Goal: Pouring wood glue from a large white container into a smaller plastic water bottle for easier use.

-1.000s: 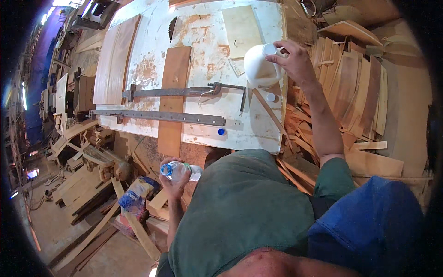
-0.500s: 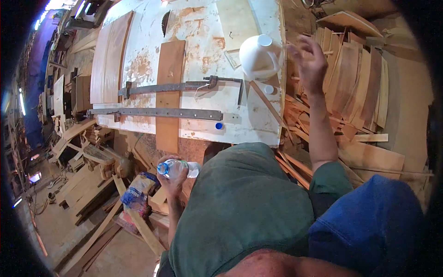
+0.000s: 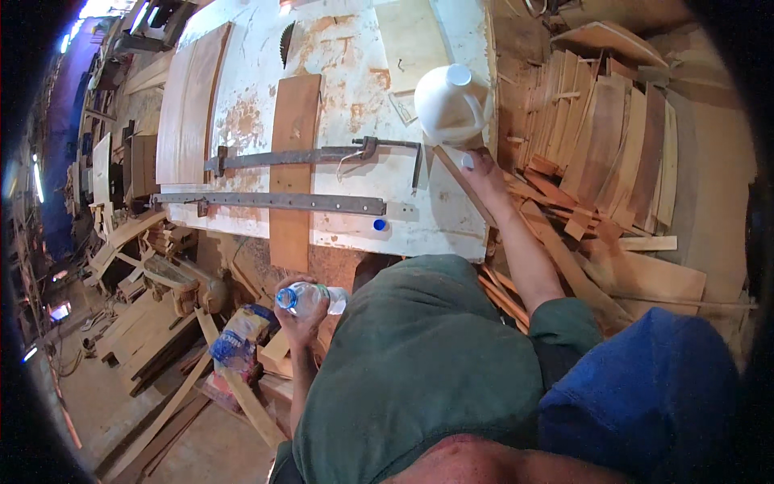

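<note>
My left hand (image 3: pixel 300 323) is wrapped round a clear plastic bottle (image 3: pixel 310 298), held tilted beside my body with its blue-ringed neck pointing left. At the right edge of the table, my right hand (image 3: pixel 487 179) has its fingers closed on a small white cap (image 3: pixel 467 161). Just beyond it stands a white plastic jug (image 3: pixel 445 111) with a side handle. A blue bottle cap (image 3: pixel 380 225) lies near the table's front edge. Close to my right hand, a thin wooden strip (image 3: pixel 463 185) lies slantwise on the tabletop.
Two long metal bar clamps (image 3: pixel 290 198) lie across a brown board (image 3: pixel 292 121) on the stained white table (image 3: pixel 355 105). A toothed saw blade (image 3: pixel 286 44) and wide panels rest farther back. Stacked offcuts (image 3: pixel 605 145) fill the right side; more timber (image 3: pixel 149 331) lies on the left floor.
My right hand has come down and inward from beside the jug to the white cap on the table. My left hand keeps the bottle in nearly the same place.
</note>
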